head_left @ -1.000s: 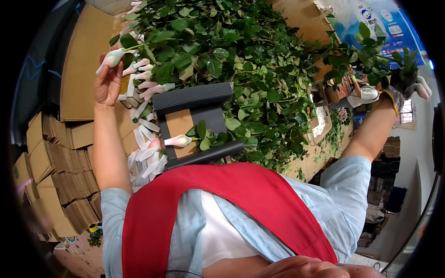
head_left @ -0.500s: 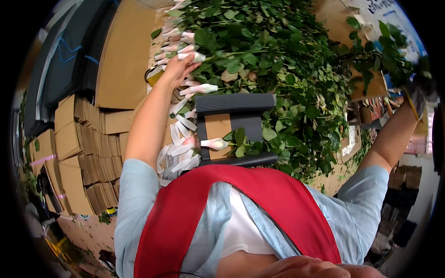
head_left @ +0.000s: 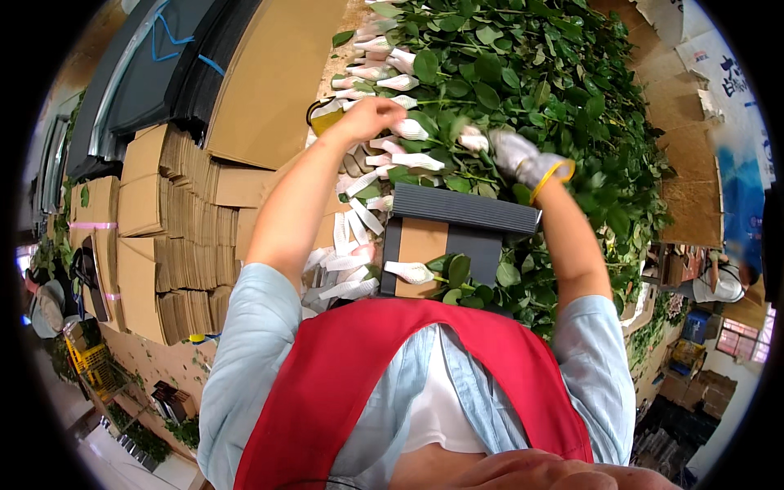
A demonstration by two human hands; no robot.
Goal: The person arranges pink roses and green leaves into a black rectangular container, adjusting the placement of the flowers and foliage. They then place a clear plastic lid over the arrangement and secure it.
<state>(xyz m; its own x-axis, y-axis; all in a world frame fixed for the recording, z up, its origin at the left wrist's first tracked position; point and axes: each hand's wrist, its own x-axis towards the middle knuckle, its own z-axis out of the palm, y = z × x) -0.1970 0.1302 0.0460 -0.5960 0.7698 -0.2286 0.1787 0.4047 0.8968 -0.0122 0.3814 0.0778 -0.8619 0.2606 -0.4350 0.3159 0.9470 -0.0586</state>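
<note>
White bud by my curled left hand; right hand blurred; can't tell either's grip; haste could snag leaves.

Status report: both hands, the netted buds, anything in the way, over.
Left hand at a white-netted bud. Right gloved hand, blurred, beside a pale bud; grip unclear. Green leaves crowd close by.

Cardboard stacks left, foliage right, bud on sheet
</note>
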